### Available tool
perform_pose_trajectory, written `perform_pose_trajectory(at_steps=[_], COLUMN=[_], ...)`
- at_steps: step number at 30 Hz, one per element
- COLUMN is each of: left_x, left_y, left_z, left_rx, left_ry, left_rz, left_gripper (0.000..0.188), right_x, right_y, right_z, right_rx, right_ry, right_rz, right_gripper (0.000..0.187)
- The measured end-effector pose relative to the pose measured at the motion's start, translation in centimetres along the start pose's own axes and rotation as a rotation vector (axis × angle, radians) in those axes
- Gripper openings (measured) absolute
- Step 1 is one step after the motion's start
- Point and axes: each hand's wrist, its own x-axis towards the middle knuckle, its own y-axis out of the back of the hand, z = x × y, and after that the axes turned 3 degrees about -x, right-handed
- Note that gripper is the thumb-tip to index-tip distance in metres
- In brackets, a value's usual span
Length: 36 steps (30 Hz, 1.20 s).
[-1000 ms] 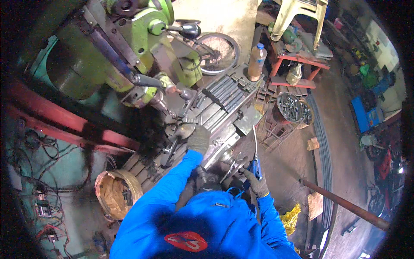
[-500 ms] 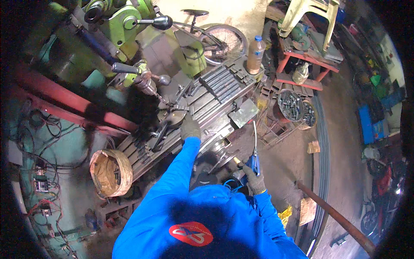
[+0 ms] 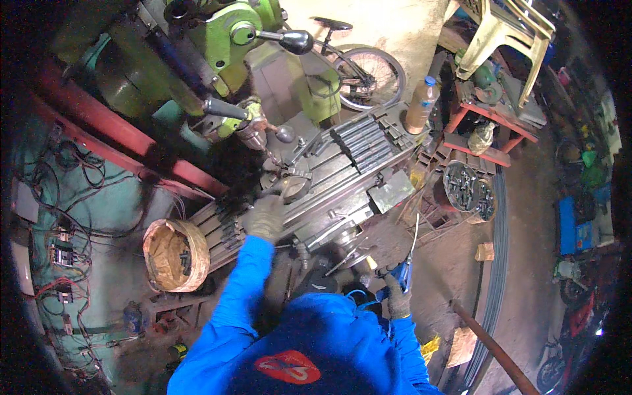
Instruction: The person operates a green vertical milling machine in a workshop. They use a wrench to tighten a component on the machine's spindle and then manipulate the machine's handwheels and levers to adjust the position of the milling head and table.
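Observation:
My right hand (image 3: pixel 397 301), in a grey work glove, is closed around a blue tool with a long thin pale nozzle (image 3: pixel 406 273) that points away from me. Beside that hand are the crank handles (image 3: pixel 352 258) of the machine table. My left hand (image 3: pixel 264 218), gloved too and somewhat blurred, is over the slotted metal table (image 3: pixel 316 197); its fingers cannot be made out clearly. Just beyond it sits a round metal clamping fixture (image 3: pixel 296 187), under the drill chuck (image 3: pixel 253 137) of a green machine. Several dark metal bars (image 3: pixel 364 143) lie side by side farther along the table.
A paper-lined round container (image 3: pixel 176 255) stands at the table's left end. At the far right end is a bottle of brown liquid (image 3: pixel 421 105). Buckets of metal parts (image 3: pixel 461 186) and a red stand (image 3: pixel 490 122) are to the right. A rusty pipe (image 3: pixel 494 345) slants near me.
My left hand has drawn back from the fixture, toward me and to the left. The right hand keeps its grip on the blue tool. The whole view has shifted slightly.

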Motion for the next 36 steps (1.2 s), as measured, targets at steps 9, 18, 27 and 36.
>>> perform_pose_trajectory(at_steps=[9,18,27,36], left_x=[9.3,13.6,15.8,16.0], left_y=[6.3,5.1,5.0,4.2], left_z=[-5.2,-5.2,-4.7,-5.6], left_rx=[0.686,0.657,0.616,0.412], left_ry=[-0.149,-0.318,-0.378,-0.392], left_rz=[-0.516,-0.569,-0.584,-0.545], left_gripper=[0.034,0.035,0.036,0.037], right_x=[1.0,-0.1,-0.1,0.0], right_y=[-4.8,-7.8,-7.6,-8.8], right_z=[-0.3,-1.4,-0.5,-1.3], right_rx=[0.056,-0.004,0.035,-0.039], right_ry=[0.079,0.094,0.035,0.069], right_rz=[-0.017,0.053,0.168,0.199], right_gripper=[0.025,0.026,0.026,0.022])
